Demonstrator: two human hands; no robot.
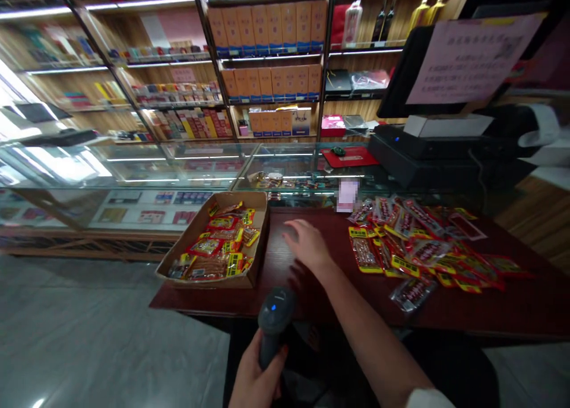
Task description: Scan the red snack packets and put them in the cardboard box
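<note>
My left hand (257,372) is wrapped round the handle of a dark grey barcode scanner (276,313), held up in front of the table edge with a small blue light on its head. Over the dark red wooden table (285,259) reaches my right hand (307,243), fingers apart and nothing in them. To its left stands a shallow cardboard box (262,242) with several snack packets (222,236) inside, red and yellow. A loose heap of similar packets (414,242) lies to the right of my right hand.
Behind the table runs a glass display counter (200,161) with a red mat (350,157) on top. A monitor (401,69) with a paper sheet taped on stands at the right. Shelves of boxes (271,28) line the wall.
</note>
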